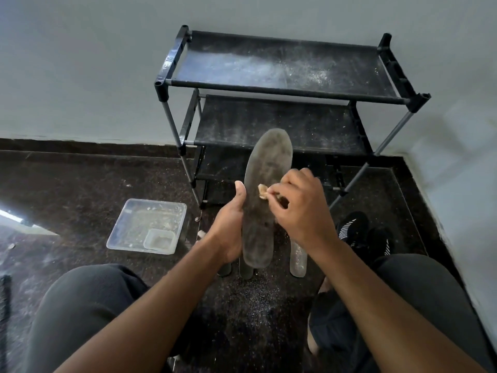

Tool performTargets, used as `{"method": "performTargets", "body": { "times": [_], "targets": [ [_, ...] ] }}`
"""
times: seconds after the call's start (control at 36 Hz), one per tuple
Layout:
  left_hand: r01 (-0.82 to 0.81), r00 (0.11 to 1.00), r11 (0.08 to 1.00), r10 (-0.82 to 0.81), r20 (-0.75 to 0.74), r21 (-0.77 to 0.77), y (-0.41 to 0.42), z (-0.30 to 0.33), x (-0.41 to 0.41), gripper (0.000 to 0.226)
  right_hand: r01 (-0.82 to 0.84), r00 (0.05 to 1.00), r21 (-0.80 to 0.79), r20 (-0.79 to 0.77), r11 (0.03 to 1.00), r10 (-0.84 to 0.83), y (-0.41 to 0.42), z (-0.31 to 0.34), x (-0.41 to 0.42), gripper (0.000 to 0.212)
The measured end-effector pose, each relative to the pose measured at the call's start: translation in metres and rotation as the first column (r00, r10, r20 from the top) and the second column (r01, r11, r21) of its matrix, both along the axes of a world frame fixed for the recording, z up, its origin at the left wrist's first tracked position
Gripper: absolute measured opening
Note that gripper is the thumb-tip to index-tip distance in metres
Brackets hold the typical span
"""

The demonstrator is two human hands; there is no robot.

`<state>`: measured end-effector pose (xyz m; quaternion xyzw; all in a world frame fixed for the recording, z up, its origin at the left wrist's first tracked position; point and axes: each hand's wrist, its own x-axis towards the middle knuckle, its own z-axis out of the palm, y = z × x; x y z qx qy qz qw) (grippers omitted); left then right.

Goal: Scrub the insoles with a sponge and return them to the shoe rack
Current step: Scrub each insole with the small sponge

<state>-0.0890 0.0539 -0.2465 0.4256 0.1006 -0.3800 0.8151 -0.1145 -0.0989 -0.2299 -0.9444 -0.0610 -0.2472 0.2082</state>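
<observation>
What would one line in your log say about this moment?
left hand: holds insole | right hand: rubs sponge on insole | shoe rack: no insoles

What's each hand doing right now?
Left hand: grips the insole by its lower edge.
Right hand: pinches the sponge against the insole.

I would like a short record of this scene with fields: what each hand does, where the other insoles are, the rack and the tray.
left hand: grips the grey insole at its side
right hand: pinches a small sponge against the insole
other insoles: on the floor beneath the hands
shoe rack: against the wall, shelves dusty
plastic tray: on the floor, left of the hands
</observation>
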Motion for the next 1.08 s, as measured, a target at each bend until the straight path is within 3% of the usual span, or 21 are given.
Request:
{"method": "performTargets", "body": {
  "times": [0.08, 0.31, 0.5, 0.58, 0.69, 0.86, 1.0, 1.08],
  "targets": [
    [0.005, 1.000, 1.000, -0.006, 0.006, 0.014, 0.000, 0.000, 0.000, 0.074, -0.001, 1.000, 0.033, -0.022, 0.999, 0.002, -0.003, 0.000, -0.001, 0.011],
    [0.020, 0.997, 1.000, -0.021, -0.070, -0.011, 0.004, 0.002, 0.002, 0.074, -0.214, 0.977, -0.086, -0.019, 0.973, 0.213, 0.015, -0.007, -0.009, 0.013],
    [0.039, 0.995, 0.998, -0.044, -0.089, -0.058, -0.003, 0.006, -0.006, 0.060, -0.044, 0.998, 0.051, 0.053, 0.998, 0.041, -0.005, 0.001, 0.001, 0.014],
    [0.024, 0.993, 0.998, -0.031, -0.117, -0.064, 0.002, 0.004, -0.001, 0.056, -0.156, 0.988, 0.044, 0.008, 0.987, 0.156, 0.008, -0.001, -0.006, 0.023],
    [0.009, 0.989, 0.998, -0.018, -0.147, -0.063, 0.006, 0.004, 0.003, 0.060, -0.303, 0.950, 0.046, -0.060, 0.952, 0.306, 0.021, -0.007, -0.012, 0.018],
    [0.009, 0.996, 0.998, -0.014, -0.084, -0.065, -0.001, 0.008, -0.007, 0.044, -0.146, 0.988, 0.046, -0.036, 0.988, 0.147, 0.002, 0.000, -0.003, 0.013],
    [0.207, 0.977, 0.973, -0.211, -0.039, -0.099, -0.005, 0.010, -0.013, 0.050, 0.041, 0.999, 0.106, 0.018, 0.993, -0.043, -0.020, 0.009, 0.003, 0.007],
    [0.235, 0.971, 0.965, -0.238, -0.011, -0.120, -0.004, 0.011, -0.013, 0.046, -0.003, 1.000, 0.124, -0.016, 0.992, 0.005, -0.014, 0.009, 0.001, 0.008]
  ]
}}
